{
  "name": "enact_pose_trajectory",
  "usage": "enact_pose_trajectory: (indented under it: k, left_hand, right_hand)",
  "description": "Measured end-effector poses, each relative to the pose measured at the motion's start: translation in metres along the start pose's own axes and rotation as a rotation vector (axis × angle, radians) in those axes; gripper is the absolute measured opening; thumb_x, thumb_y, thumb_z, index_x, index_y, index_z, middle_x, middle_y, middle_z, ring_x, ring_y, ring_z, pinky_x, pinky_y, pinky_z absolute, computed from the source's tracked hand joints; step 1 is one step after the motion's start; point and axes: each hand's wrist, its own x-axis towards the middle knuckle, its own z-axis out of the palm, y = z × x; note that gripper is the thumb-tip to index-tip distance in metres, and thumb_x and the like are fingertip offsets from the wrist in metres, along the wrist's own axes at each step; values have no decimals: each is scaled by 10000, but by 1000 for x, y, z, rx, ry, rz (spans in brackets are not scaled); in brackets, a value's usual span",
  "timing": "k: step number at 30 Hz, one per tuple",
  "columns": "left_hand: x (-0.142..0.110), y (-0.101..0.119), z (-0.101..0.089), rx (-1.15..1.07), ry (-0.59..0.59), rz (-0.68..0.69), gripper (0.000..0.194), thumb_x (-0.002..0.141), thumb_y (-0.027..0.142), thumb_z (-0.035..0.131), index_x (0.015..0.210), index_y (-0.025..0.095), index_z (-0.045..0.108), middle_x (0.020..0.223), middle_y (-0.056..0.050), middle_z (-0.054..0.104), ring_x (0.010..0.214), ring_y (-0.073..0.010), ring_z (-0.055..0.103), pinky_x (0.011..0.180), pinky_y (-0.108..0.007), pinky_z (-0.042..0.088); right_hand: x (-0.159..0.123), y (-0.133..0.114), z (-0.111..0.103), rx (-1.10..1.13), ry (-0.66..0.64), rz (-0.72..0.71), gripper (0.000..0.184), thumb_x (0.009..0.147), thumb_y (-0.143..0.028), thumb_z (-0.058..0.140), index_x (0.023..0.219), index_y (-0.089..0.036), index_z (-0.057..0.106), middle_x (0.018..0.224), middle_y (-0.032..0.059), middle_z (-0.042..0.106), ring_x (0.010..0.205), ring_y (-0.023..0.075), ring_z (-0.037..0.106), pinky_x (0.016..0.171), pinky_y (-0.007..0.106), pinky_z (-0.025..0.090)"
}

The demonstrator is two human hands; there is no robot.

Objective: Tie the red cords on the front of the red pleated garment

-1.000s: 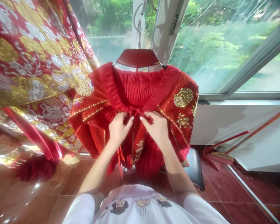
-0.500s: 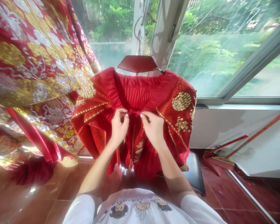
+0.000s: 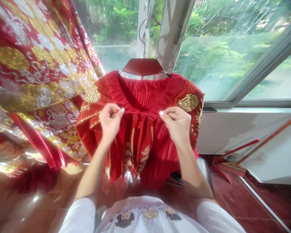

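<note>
In front of me hangs a red skirt [image 3: 157,155] with a gathered waist, gold embroidery and gold-dotted trim. It hangs from a red hanger [image 3: 143,67] clipped at both sides of the waistband. My left hand [image 3: 110,121] pinches one end of a thin red tie string [image 3: 145,113] at the front edge of the waist. The other end is pinched between the thumb and fingers of my right hand [image 3: 177,123]. Between the hands the string runs nearly straight, with what looks like a small knot near its middle.
Red clothing with gold and silver embroidery [image 3: 38,64] hangs close on the left. Behind the skirt are window panes [image 3: 223,71] in grey frames. A black seat [image 3: 205,174] stands low on the right, and red strips [image 3: 229,165] lie by the white wall.
My hands have moved apart from the middle of the waist, left hand leftward and right hand rightward, drawing the string out between them. The skirt's front has shifted slightly.
</note>
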Motion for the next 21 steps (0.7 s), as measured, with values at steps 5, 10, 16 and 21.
enact_pose_trajectory:
  k: [5, 10, 16, 21]
  left_hand:
    - [6, 9, -18, -18, -90, -61, 125, 714, 205, 676, 695, 180, 555, 528, 70, 376, 455, -55, 268, 453, -188, 203]
    - [-6, 22, -30, 501, -357, 13, 120, 693, 130, 580, 640, 193, 668, 579, 13, 495, 509, -107, 400, 497, -236, 254]
    - [-4, 12, -10, 803, 37, 230, 106, 813, 231, 643, 848, 216, 742, 767, -17, 589, 663, -136, 513, 574, -241, 316]
    - [-4, -4, 17, 251, 27, 263, 94, 781, 248, 732, 717, 182, 716, 676, 13, 589, 582, -96, 471, 567, -219, 347]
  right_hand:
    - [9, 1, -10, 121, -56, 115, 261, 762, -410, 676, 780, -157, 613, 466, -61, 447, 360, 42, 320, 352, 181, 226]
    - [7, -3, -12, 52, -562, 283, 246, 786, -362, 624, 786, -117, 644, 413, -51, 481, 325, 41, 362, 342, 161, 265]
    - [3, -12, 0, 143, -771, 226, 279, 794, -330, 629, 922, -116, 754, 418, -52, 481, 357, 42, 385, 366, 166, 293]
    - [0, -8, 14, 124, -400, -28, 268, 841, -285, 608, 1041, -191, 758, 470, -45, 512, 409, 56, 414, 412, 184, 338]
